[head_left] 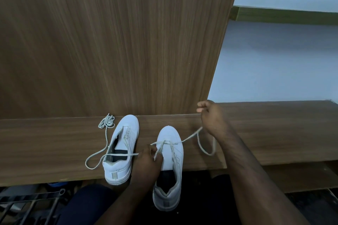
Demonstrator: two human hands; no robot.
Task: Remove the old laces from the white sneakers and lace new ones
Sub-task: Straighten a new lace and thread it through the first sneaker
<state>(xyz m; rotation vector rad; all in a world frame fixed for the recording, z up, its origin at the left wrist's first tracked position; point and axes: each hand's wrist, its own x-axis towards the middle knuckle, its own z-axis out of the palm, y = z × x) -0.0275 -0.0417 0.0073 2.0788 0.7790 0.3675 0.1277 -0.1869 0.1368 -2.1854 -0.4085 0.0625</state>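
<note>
We have the right sneaker (171, 160) at the wooden shelf's (54, 144) near edge, heel overhanging. Our left hand (149, 160) pinches one end of its lace (190, 138) at the eyelets; our right hand (212, 115) grips the other end, raised far right. The left sneaker (121, 148) stands beside it, with a bundled lace (107, 121) just beyond.

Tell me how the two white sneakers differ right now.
The right sneaker has a lace crossing its front eyelets, held by both hands; the left sneaker has none threaded. The right sneaker overhangs the bench edge; the left sits fully on it. Both point away.
</note>
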